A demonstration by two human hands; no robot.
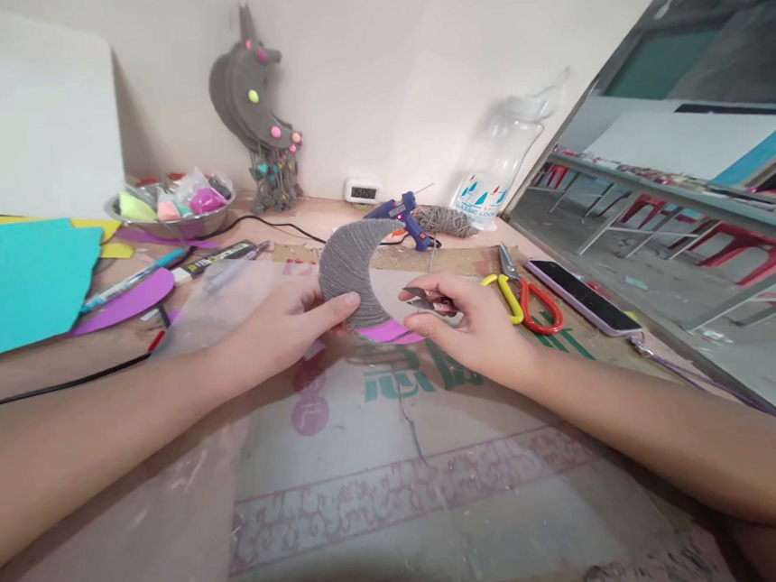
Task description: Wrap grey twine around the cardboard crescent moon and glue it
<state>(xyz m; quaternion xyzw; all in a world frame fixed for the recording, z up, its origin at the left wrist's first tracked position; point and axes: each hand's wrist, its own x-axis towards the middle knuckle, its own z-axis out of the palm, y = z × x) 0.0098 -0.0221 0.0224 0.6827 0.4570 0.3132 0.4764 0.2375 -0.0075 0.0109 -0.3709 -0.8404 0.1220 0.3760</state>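
Grey wrapped crescent (346,263), pinched low by left grip (290,319), dark object (422,301) held in right grip (477,316)

Jug (500,159): "CLASSIC LOOK"; clock (364,190): 15:05

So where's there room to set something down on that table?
Mainly the plastic sheet between the left forearm and right forearm, on the near side of the grey crescent. It's crowded beyond: glue gun, yarn; and rightward, scissors beside the phone.

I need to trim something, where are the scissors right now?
In the head view, the scissors lie right of centre, between the right hand and the phone.
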